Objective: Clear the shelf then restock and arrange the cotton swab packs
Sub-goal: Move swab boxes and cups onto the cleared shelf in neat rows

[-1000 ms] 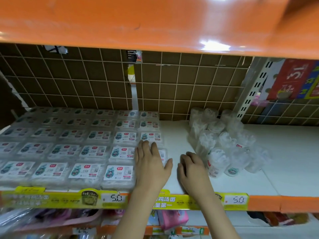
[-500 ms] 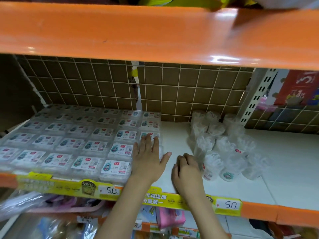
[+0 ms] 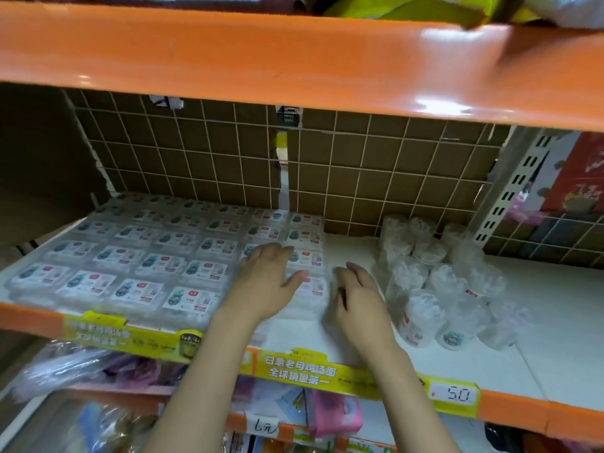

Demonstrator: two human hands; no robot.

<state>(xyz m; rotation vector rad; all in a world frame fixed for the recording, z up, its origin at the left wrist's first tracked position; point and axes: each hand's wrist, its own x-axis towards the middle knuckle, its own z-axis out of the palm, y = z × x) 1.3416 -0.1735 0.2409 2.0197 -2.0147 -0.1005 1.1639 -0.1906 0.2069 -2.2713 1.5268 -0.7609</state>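
Observation:
Flat clear cotton swab packs (image 3: 140,256) with white labels lie in neat rows over the left half of the white shelf (image 3: 555,338). My left hand (image 3: 264,279) lies flat, fingers straight, on top of the rightmost column of packs (image 3: 305,256). My right hand (image 3: 359,299) rests with loosely bent fingers against the right side of that column's front pack. Round cotton swab tubs in clear wrap (image 3: 438,282) stand and lie in a loose cluster just right of my right hand.
An orange shelf beam (image 3: 294,60) hangs low overhead. A brown grid panel (image 3: 376,174) backs the shelf. A yellow price strip (image 3: 300,367) and a 5.0 tag (image 3: 457,394) run along the front edge. Bagged goods fill the shelf below (image 3: 98,380).
The camera has dropped and pulled back a little. Both hands stay at the rightmost column; my left hand has shifted slightly left over the packs, my right hand has moved closer to them.

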